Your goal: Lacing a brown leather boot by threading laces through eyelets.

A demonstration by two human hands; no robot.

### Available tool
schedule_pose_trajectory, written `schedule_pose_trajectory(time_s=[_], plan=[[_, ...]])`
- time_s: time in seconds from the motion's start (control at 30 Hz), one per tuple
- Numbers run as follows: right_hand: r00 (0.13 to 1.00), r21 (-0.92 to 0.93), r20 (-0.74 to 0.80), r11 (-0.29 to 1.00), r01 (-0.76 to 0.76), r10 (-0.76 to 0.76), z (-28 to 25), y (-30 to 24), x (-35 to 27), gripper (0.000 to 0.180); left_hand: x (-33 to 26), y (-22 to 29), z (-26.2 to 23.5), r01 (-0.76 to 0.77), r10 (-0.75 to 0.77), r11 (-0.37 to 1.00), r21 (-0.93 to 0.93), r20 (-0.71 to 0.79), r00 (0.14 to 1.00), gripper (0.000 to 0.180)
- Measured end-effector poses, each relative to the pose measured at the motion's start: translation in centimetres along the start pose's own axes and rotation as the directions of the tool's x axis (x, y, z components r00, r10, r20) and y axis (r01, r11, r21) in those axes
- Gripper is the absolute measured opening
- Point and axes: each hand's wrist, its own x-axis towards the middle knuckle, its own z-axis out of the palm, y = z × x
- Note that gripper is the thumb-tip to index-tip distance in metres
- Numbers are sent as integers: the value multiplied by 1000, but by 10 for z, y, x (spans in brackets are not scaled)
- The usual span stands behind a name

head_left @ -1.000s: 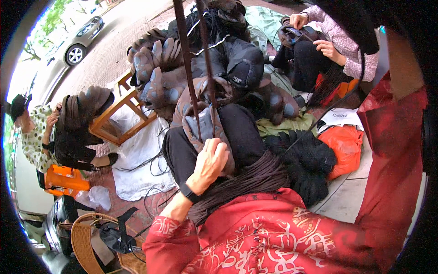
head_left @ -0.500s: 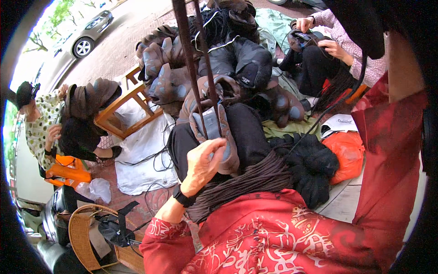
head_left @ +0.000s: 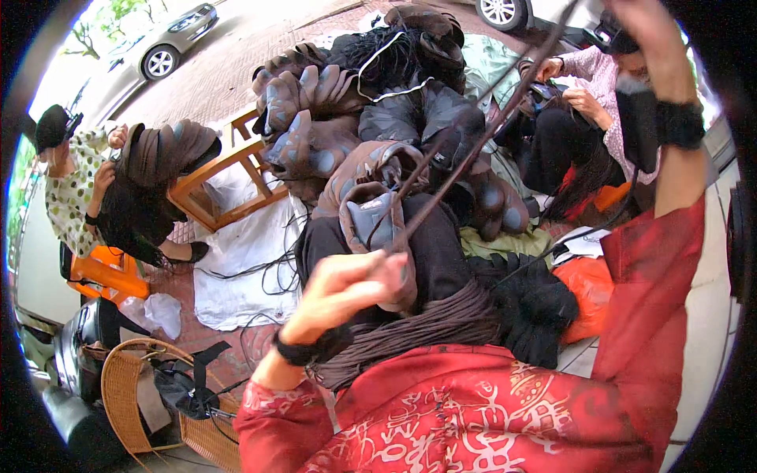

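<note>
A brown shoe upper with blue-grey patches [head_left: 364,214] lies between my knees, its opening toward the far side. Dark brown shoelaces [head_left: 461,175] run taut from it up to the right. My left hand [head_left: 343,288] is closed in a pinch on the shoelace at the near part of the upper; the fingertips are slightly blurred. Raised at the upper right, my right hand [head_left: 650,35] is smeared and cut by the picture edge; the laces stretch up toward its closed fingers. A thick bundle of brown laces [head_left: 426,339] lies across my lap.
Piled shoe uppers [head_left: 303,146] lie ahead, beside a wooden stool on its side [head_left: 225,189]. Two people work with uppers, at left and far right. An orange bag [head_left: 583,296] sits at my right, a wicker chair [head_left: 126,394] at lower left.
The laces have swung from nearly upright to slanting up right. My right hand has come into view at the upper right. My left hand has shifted slightly; the view has turned a little.
</note>
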Motion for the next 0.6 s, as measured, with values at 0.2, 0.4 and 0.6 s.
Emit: schedule_pose_trajectory(time_s=[0.2, 0.4, 0.6], plan=[[860, -627, 135, 714, -311, 492, -53, 112, -83, 19, -98, 23, -122, -426, -100, 751, -504, -726, 681, 44], [947, -638, 290, 765, 87, 135, 175, 109, -188, 26, -221, -87, -199, 34, -587, 790, -612, -740, 329, 29], [853, -204, 512, 979, 12, 96, 305, 53, -226, 30, -141, -106, -144, 740, 321, 165, 652, -745, 585, 24]])
